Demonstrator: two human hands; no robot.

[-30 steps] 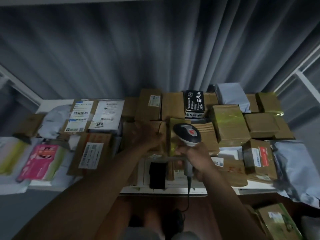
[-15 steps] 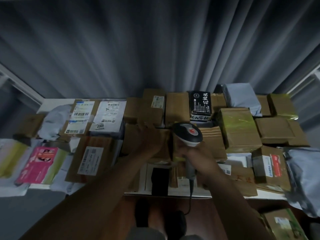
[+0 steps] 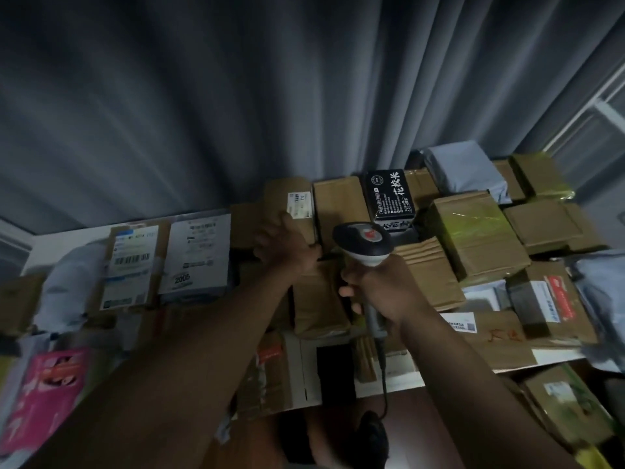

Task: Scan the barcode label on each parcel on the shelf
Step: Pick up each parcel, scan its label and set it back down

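At the middle of the crowded shelf (image 3: 54, 240), the left hand (image 3: 287, 247) lay spread against a brown parcel (image 3: 291, 204) near the far edge, fingers loose rather than clamped, probably to steady or tip it so its small white barcode label (image 3: 299, 205) faced up. The right hand (image 3: 385, 292) was wrapped tight around the handle of the scanner (image 3: 363, 243), whose head sat just right of that parcel, close enough to aim. Other parcels lay packed to the left and right, some labels turned upward.
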